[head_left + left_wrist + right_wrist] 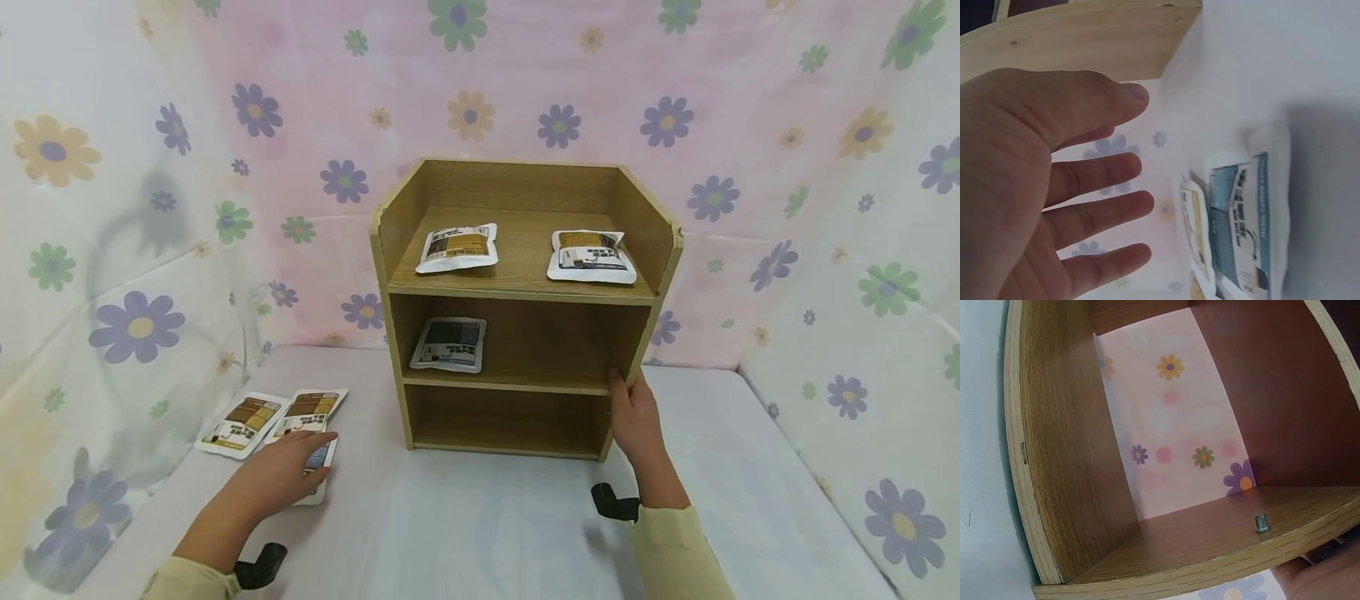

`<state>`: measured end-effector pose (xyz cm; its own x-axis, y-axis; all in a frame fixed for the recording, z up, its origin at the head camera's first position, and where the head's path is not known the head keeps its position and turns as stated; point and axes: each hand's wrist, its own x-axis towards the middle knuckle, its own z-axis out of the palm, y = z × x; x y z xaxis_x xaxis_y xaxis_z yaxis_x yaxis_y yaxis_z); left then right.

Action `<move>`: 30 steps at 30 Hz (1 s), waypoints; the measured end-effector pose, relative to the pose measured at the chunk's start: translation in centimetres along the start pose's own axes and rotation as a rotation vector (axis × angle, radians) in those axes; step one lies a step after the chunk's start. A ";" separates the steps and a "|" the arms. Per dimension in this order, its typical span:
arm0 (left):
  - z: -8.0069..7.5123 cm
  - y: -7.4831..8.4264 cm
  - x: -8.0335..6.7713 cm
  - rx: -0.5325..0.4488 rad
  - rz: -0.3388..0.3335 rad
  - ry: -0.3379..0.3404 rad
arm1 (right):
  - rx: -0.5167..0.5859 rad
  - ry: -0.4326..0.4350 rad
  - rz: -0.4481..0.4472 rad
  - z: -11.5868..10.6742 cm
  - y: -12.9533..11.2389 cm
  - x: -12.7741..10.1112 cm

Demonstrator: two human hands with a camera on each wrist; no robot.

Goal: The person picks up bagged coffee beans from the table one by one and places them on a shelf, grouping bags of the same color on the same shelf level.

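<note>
A wooden three-tier shelf unit (517,293) stands at the back middle of the table. Two brown-labelled packets (457,247) (590,256) lie on its top tier, and a grey one (450,343) sits on the middle tier's left; the bottom tier is bare. My right hand (633,417) grips the front edge of the unit's right side panel (1066,456), thumb on the inner face. My left hand (300,458) reaches with straight, spread fingers (1104,212) over a blue-labelled packet (1244,219) on the table. Whether it touches the packet I cannot tell.
Two more brown packets (242,423) (311,408) lie beside the blue one at the table's left. Flowered cloth hangs behind and on both sides. A metal shelf pin (1262,522) sticks out of the unit's board. Black wrist mounts (615,502) (258,567) show near my sleeves.
</note>
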<state>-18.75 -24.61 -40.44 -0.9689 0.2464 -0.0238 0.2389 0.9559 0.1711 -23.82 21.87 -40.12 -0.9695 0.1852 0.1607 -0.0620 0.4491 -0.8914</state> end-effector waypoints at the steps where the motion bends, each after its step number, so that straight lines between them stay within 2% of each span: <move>1: 0.1 -0.1 0.0 -0.002 0.000 -0.006 | -0.002 0.000 -0.001 0.0 0.0 0.0; 9: 0.9 -1.3 0.2 -0.026 -0.004 -0.045 | -0.002 -0.001 -0.006 -0.1 -0.1 -0.1; 21: 1.1 -2.2 -0.1 -0.061 -0.027 -0.119 | -0.009 0.004 -0.009 0.0 0.0 0.0; 30: 2.1 -3.0 -0.2 -0.056 -0.056 -0.136 | -0.020 0.003 0.004 0.1 0.1 0.1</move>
<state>-19.14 -27.20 -43.02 -0.9620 0.2162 -0.1670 0.1773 0.9592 0.2203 -23.91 21.82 -40.21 -0.9690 0.1896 0.1583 -0.0531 0.4660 -0.8832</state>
